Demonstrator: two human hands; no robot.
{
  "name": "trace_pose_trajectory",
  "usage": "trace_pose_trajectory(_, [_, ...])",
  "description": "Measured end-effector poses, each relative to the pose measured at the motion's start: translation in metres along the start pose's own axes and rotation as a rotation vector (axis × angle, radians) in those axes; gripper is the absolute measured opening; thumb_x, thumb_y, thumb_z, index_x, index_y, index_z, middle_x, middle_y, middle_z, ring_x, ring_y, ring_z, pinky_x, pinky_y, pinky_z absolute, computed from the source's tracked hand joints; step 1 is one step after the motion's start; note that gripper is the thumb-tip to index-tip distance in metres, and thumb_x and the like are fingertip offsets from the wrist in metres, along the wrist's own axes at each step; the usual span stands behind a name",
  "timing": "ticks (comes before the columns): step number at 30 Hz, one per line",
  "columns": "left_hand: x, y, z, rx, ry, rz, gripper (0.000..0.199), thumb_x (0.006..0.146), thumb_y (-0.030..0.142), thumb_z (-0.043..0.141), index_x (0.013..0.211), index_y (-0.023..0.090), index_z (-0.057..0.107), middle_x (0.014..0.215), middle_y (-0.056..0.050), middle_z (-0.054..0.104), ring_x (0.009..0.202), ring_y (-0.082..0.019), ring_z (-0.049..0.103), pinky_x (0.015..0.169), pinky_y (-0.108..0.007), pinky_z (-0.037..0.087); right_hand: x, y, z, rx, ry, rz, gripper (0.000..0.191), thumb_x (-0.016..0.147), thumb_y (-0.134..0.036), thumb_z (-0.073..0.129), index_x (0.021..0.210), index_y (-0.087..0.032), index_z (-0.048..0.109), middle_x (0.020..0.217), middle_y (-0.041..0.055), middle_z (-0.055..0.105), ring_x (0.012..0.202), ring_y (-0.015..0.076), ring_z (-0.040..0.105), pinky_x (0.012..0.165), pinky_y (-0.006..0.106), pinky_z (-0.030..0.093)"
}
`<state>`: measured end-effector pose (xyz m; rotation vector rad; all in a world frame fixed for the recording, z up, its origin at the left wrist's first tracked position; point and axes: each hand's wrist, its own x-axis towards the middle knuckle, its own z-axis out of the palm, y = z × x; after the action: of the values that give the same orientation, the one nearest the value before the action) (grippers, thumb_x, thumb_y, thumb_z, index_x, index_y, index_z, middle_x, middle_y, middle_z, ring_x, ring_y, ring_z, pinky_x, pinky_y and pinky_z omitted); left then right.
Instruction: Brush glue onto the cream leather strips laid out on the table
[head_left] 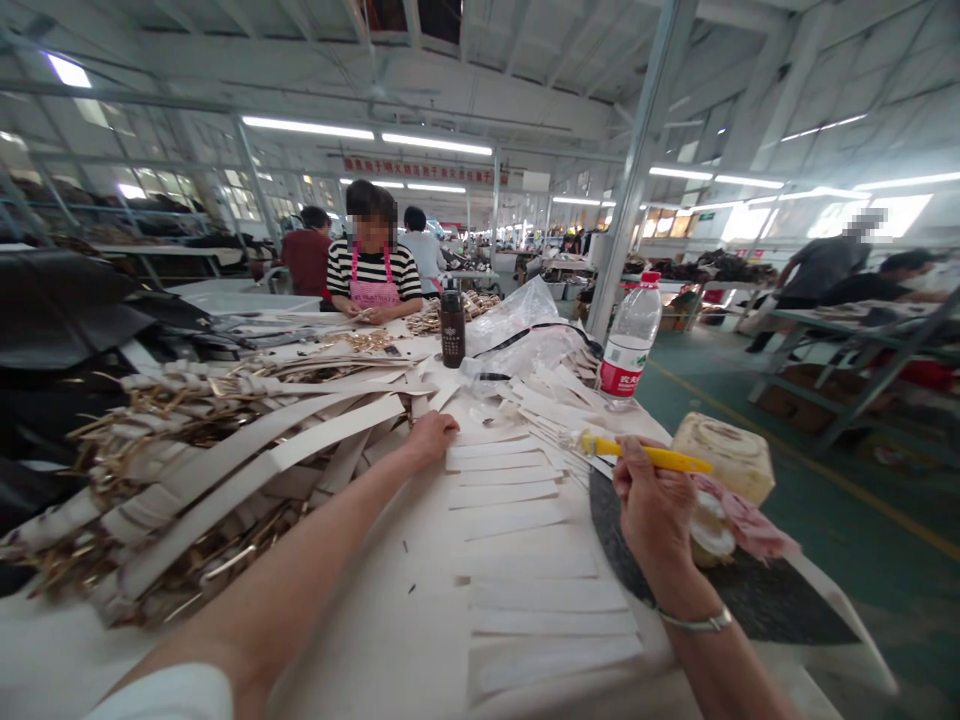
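Note:
My right hand grips a yellow-handled brush whose pale tip points left over the fanned ends of white strips. My left hand rests at the far end of a column of flat white strips on the white tabletop. Its fingers are curled together, and what they hold, if anything, is hidden. Below my right hand, an opening with white paste shows in a container beside a pink cloth. A yellowed plastic jug lies just behind.
A large heap of pale straps with gold metal parts lies left. A dark bottle, clear plastic bag and red-capped water bottle stand farther back. A dark board lies at right. A co-worker works across the table.

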<state>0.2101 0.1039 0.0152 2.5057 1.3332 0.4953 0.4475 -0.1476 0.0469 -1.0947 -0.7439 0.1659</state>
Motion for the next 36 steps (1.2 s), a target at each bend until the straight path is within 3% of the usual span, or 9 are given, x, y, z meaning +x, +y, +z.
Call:
trace_pose_trajectory(5, [-0.024, -0.012, -0.004, 0.006, 0.129, 0.001, 0.039, 0.095, 0.006, 0.04, 0.116, 0.016, 0.072, 0.114, -0.011, 0.064, 0.103, -0.022, 0.062, 0.093, -0.034, 0.049, 0.003, -0.035, 0.015, 0.065, -0.112, -0.006, 0.038, 0.08, -0.048, 0.083, 0.093, -0.015, 0.069, 0.056, -0.0057, 0.053, 0.044, 0.0067, 0.041, 0.039, 0.019, 0.029])
trace_pose_trajectory(9, [-0.048, -0.017, -0.003, 0.01, 0.107, 0.082, 0.046, 0.085, -0.005, 0.043, 0.11, 0.018, 0.073, 0.116, -0.007, 0.065, 0.106, -0.02, 0.061, 0.094, -0.032, 0.049, 0.018, -0.039, 0.053, -0.141, -0.38, -0.073, 0.044, 0.085, -0.057, 0.075, 0.095, -0.015, 0.07, 0.059, -0.0029, 0.056, 0.046, 0.009, 0.045, 0.041, 0.022, 0.032])
trace_pose_trajectory(14, [-0.062, -0.012, 0.002, 0.029, 0.09, 0.141, 0.022, 0.096, 0.007, 0.052, 0.101, 0.016, 0.072, 0.113, -0.007, 0.067, 0.113, -0.023, 0.059, 0.097, -0.043, 0.051, 0.032, -0.003, 0.124, -0.24, -0.69, -0.103, 0.046, 0.085, -0.061, 0.068, 0.088, -0.015, 0.071, 0.06, -0.0005, 0.058, 0.052, 0.0124, 0.049, 0.048, 0.025, 0.038])
trace_pose_trajectory(20, [-0.063, -0.014, -0.001, 0.043, 0.08, 0.164, 0.032, 0.095, 0.006, 0.048, 0.105, 0.019, 0.075, 0.116, -0.008, 0.069, 0.117, -0.025, 0.056, 0.096, -0.035, 0.047, 0.035, 0.047, 0.182, -0.357, -0.894, -0.122, 0.029, 0.085, -0.044, 0.066, 0.078, -0.016, 0.07, 0.067, 0.0018, 0.063, 0.061, 0.0143, 0.055, 0.058, 0.027, 0.043])
trace_pose_trajectory(26, [-0.06, -0.016, 0.0, 0.038, 0.084, 0.151, 0.033, 0.094, 0.007, 0.046, 0.103, 0.02, 0.075, 0.113, -0.007, 0.071, 0.114, -0.024, 0.056, 0.091, -0.033, 0.046, 0.037, 0.064, 0.202, -0.481, -1.036, -0.148, 0.021, 0.088, -0.03, 0.062, 0.077, -0.014, 0.071, 0.065, -0.0006, 0.061, 0.062, 0.0121, 0.053, 0.06, 0.024, 0.039])
trace_pose_trajectory(31, [-0.057, -0.02, 0.006, 0.03, 0.09, 0.143, 0.031, 0.093, 0.008, 0.049, 0.102, 0.02, 0.075, 0.113, -0.006, 0.072, 0.113, -0.025, 0.057, 0.089, -0.034, 0.046, 0.04, 0.064, 0.211, -0.585, -1.131, -0.178, 0.022, 0.091, -0.028, 0.061, 0.077, -0.014, 0.071, 0.068, -0.0008, 0.063, 0.067, 0.0118, 0.054, 0.063, 0.022, 0.039])
trace_pose_trajectory(36, [-0.055, -0.023, 0.007, 0.037, 0.093, 0.159, 0.031, 0.091, 0.006, 0.049, 0.1, 0.02, 0.075, 0.109, -0.006, 0.072, 0.113, -0.026, 0.057, 0.088, -0.034, 0.046, 0.051, 0.059, 0.211, -0.765, -1.192, -0.229, 0.025, 0.091, -0.026, 0.064, 0.069, -0.014, 0.068, 0.061, -0.0027, 0.057, 0.06, 0.0106, 0.047, 0.06, 0.024, 0.035])
